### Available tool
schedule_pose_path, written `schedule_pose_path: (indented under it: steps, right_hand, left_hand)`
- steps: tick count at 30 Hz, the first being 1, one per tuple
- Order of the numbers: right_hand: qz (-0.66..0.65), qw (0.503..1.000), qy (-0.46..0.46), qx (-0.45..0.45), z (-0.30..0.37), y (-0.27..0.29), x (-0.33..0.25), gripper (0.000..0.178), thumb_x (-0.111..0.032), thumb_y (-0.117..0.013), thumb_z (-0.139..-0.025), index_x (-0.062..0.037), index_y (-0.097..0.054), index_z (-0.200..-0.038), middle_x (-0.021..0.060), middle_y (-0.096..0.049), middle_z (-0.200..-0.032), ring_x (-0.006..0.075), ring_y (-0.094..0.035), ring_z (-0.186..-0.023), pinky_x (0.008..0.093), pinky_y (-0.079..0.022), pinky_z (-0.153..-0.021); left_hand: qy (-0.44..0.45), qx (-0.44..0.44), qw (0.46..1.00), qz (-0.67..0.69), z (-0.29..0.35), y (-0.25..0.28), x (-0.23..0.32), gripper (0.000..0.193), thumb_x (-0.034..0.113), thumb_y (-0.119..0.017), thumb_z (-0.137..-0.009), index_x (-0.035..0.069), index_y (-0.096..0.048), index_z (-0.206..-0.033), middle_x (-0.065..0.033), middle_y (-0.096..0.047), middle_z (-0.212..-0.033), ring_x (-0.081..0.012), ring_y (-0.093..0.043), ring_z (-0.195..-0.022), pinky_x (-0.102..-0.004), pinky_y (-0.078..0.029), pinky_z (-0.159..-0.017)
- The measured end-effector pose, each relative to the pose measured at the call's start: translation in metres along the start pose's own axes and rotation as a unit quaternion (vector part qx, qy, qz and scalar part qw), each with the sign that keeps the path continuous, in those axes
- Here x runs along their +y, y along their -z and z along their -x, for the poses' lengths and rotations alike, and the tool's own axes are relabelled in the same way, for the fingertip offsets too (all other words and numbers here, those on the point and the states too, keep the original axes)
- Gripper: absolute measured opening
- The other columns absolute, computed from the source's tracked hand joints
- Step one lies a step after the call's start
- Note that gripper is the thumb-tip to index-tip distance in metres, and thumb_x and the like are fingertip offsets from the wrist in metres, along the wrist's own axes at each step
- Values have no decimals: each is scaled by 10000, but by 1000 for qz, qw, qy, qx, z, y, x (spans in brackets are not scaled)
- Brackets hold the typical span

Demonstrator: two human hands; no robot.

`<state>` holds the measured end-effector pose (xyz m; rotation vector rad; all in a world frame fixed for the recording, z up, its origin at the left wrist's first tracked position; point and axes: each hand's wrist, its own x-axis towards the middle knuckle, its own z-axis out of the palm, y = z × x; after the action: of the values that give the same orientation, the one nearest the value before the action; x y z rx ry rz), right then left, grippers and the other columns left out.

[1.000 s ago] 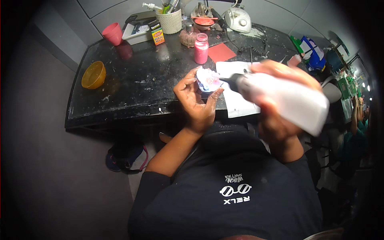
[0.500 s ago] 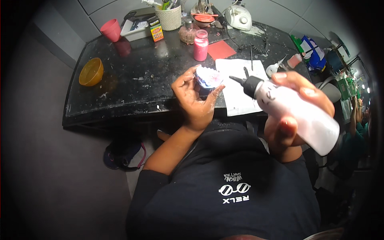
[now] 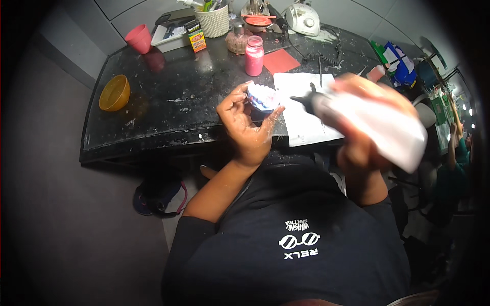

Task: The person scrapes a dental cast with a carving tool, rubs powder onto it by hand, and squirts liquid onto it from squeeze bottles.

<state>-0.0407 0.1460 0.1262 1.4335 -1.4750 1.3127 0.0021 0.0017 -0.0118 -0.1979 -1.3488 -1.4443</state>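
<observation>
My left hand (image 3: 248, 125) grips a dental cast (image 3: 263, 97) by its sides, thumb on the right and fingers on the left, above the table's front edge. The cast is white along its toothed rim, with blue and pink patches. My right hand (image 3: 365, 120), smeared by motion, is wrapped round a squeeze bottle (image 3: 380, 127) with a pale pink body and a black nozzle. The bottle lies tilted, its nozzle pointing left toward the cast, with a gap between them. Under the nozzle, a white paper sheet (image 3: 301, 125) lies on the table.
On the black table (image 3: 168, 109) stand a pink powder jar (image 3: 254, 58), a yellow bowl (image 3: 115, 93), a pink cup (image 3: 139, 39) and a small box (image 3: 196, 38). A red square sheet (image 3: 280, 60) lies behind the paper. Farther back are a woven basket (image 3: 213, 23) and a white machine (image 3: 303, 20).
The bottle in my right hand has shifted slightly up and left and become blurred. My left hand keeps hold of the cast, which has tilted a little.
</observation>
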Motion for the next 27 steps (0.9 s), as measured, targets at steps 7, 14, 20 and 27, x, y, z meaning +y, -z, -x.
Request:
schedule_pose_path:
  steps: [7, 14, 20, 27]
  right_hand:
    - [12, 995, -6, -102, -1, 12, -7, 512, -192, -704, -858, 5, -408, -1226, 257, -639, -1020, 316, -671, -888, 419, -557, -801]
    - [-92, 994, -62, 8, 9, 1, -11, 514, -184, -737, -834, 37, -452, -1201, 242, -658, -980, 314, -677, -880, 417, -564, -800]
    - [-130, 989, -64, 42, 10, 0, -7, 548, -246, -740, -834, 35, -438, -1195, 280, -656, -973, 303, -679, -858, 384, -557, -766]
    - [-137, 988, -47, 43, 5, 5, -11, 437, -174, -675, -859, 5, -475, -1203, 259, -658, -987, 327, -679, -829, 428, -542, -819]
  left_hand:
    - [8, 8, 1000, 2, 1, -1, 3, 723, -57, -825, -737, 50, -315, -1238, -230, -432, -1319, -248, -542, -1156, -361, -484, -979]
    - [16, 7, 1000, 13, 1, -1, 1, 710, -46, -825, -744, 48, -319, -1232, -230, -433, -1321, -251, -529, -1174, -364, -478, -986]
    - [2, 3, 1000, -11, -1, 1, 2, 713, -62, -820, -740, 46, -314, -1232, -224, -435, -1323, -237, -551, -1136, -356, -494, -966]
    - [5, 1, 1000, -9, 0, 2, 2, 711, -61, -822, -739, 44, -317, -1228, -230, -430, -1322, -244, -536, -1160, -355, -484, -984]
